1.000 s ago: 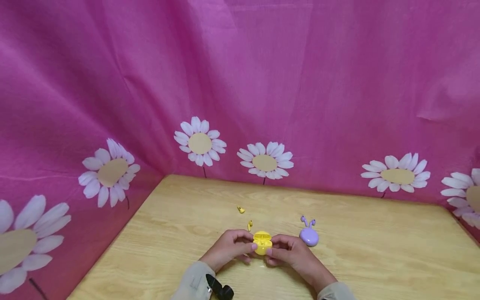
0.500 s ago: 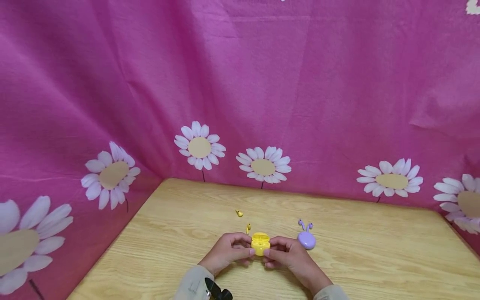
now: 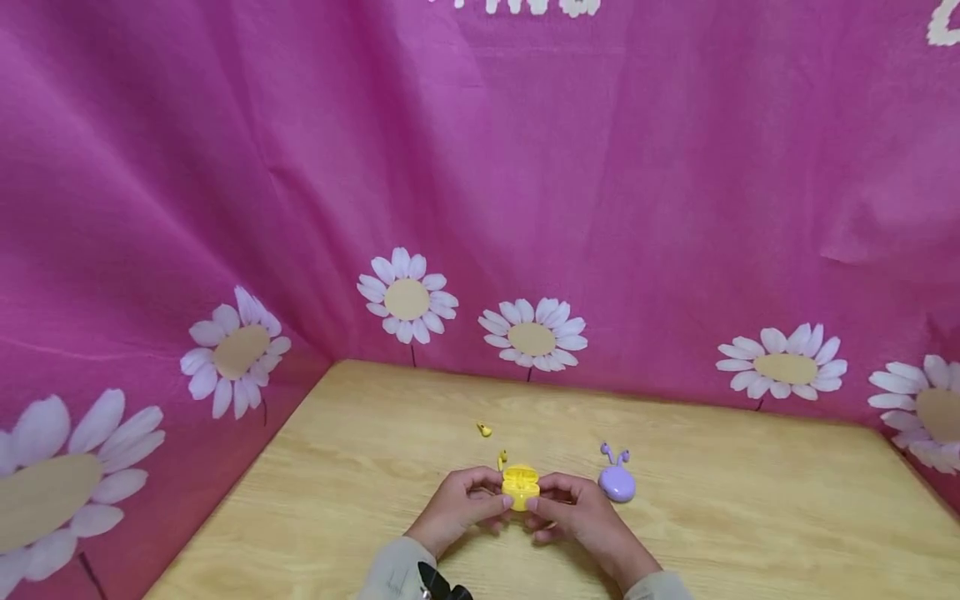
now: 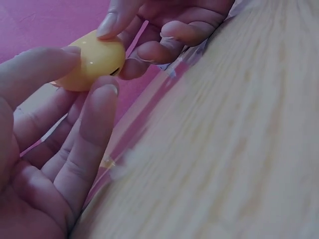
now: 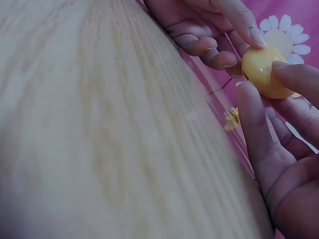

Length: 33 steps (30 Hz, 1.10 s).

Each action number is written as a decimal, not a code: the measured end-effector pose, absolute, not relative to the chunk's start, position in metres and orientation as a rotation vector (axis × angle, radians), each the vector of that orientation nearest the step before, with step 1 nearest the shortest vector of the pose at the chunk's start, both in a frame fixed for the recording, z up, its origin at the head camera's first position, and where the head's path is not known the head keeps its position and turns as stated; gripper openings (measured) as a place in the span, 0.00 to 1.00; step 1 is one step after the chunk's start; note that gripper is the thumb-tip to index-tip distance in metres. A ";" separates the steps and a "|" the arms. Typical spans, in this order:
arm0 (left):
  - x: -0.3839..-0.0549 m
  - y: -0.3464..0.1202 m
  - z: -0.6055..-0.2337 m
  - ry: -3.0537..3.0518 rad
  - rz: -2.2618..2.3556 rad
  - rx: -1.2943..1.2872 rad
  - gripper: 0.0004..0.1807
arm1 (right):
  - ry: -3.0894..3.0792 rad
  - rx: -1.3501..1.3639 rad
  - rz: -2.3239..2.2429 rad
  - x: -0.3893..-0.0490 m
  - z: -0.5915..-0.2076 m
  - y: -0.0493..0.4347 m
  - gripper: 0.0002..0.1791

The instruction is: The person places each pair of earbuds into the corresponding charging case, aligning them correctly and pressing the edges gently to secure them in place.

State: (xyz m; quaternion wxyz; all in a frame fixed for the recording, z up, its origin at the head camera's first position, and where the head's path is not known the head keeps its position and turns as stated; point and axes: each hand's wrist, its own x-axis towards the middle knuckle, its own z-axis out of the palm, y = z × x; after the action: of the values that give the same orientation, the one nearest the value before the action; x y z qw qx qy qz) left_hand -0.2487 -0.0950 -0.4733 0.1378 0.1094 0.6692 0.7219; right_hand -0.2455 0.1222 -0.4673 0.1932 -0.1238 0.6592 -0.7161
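Both hands hold a small yellow earbud case (image 3: 521,492) over the wooden table, its lid raised. My left hand (image 3: 459,507) grips the left side, thumb on the front. On the right side, my right hand (image 3: 583,512) pinches it in the same way. Both wrist views show the glossy rounded front of the case (image 4: 94,62), with a dark slot at its lower edge. A yellow earbud (image 3: 502,459) lies just behind the case, and another yellow earbud (image 3: 484,430) is farther back.
A round purple case (image 3: 617,483) lies right of the hands, with two purple earbuds (image 3: 623,457) just behind it. The wooden table (image 3: 712,483) meets a pink flowered cloth (image 3: 637,183) at the back and left. A black strap (image 3: 442,583) is on the left sleeve.
The head view has shifted slightly, bringing white lettering in at the top. Both hands keep their hold on the yellow case, and the loose earbuds lie where they were.
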 end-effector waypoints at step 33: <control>-0.258 -0.126 -0.480 2.044 2.257 0.183 0.17 | 2.305 -0.060 -1.933 -0.297 -0.467 0.066 0.15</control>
State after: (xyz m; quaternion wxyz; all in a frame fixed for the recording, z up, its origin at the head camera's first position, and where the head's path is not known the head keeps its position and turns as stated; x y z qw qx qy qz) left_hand -0.2578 -0.1257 -0.4802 0.0456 0.0600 0.6694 0.7390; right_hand -0.2971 0.0661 -0.4668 0.0661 -0.0198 0.7644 -0.6411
